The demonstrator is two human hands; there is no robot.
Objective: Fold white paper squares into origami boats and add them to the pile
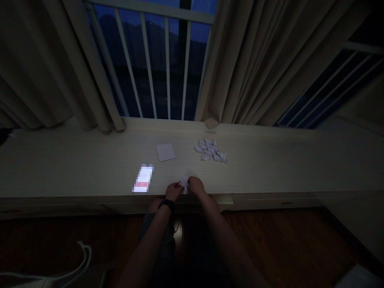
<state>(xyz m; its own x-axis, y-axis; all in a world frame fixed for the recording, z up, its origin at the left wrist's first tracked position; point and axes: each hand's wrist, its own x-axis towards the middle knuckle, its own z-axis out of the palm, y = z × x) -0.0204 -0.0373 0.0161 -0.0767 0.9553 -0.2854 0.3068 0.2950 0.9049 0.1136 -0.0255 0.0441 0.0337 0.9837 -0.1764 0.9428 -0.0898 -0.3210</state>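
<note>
A small piece of white paper (pixel 184 182) is held at the front edge of the pale ledge, between my two hands. My left hand (pixel 174 191), with a dark band on its wrist, pinches the paper's left side. On the opposite side my right hand (pixel 196 185) has its fingers closed at the paper's edge. Beyond them lies a stack of square white paper sheets (pixel 166 152). To its right is a loose pile of several folded paper pieces (pixel 210 150). In the dim light the folds of the held paper are hard to make out.
A lit phone (pixel 143 178), its screen blurred, lies left of my hands on the ledge (pixel 270 168). Curtains (pixel 237 60) and a white window railing (pixel 153 66) stand behind. A white cable (pixel 85 256) is at lower left, above the dark wooden floor (pixel 270 236).
</note>
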